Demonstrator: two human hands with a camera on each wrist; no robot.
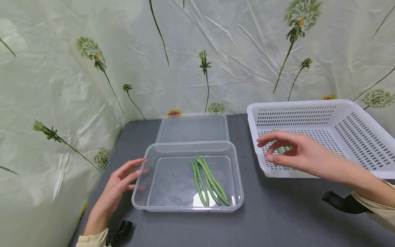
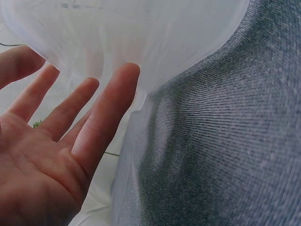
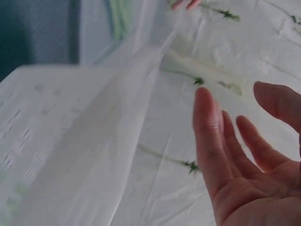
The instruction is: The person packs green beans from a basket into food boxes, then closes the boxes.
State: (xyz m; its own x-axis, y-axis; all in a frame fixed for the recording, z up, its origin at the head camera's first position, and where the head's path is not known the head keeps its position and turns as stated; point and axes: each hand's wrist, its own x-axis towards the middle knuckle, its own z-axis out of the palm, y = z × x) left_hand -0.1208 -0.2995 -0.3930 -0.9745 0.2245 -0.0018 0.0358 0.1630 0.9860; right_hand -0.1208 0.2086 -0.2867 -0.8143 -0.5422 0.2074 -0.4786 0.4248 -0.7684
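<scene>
A clear plastic container (image 1: pixel 145 204) sits mid-table with several green beans (image 1: pixel 208 180) lying in its right half. My left hand (image 1: pixel 124 178) rests with straight fingers against the container's left wall (image 2: pixel 117 42), holding nothing. My right hand (image 1: pixel 287 151) hovers over the front left corner of a white perforated basket (image 1: pixel 364 137), fingers loosely spread and empty. A few green beans (image 1: pixel 285 149) lie in the basket, mostly hidden behind that hand. In the right wrist view the hand (image 3: pixel 244 155) is open beside the blurred basket rim (image 3: pixel 75 141).
A clear lid (image 1: pixel 192 127) lies flat just behind the container. The table has a grey cloth top (image 1: pixel 277 219). A floral plastic sheet (image 1: pixel 61 85) walls the back and left side. Black wrist straps (image 1: pixel 339 202) show by both cuffs.
</scene>
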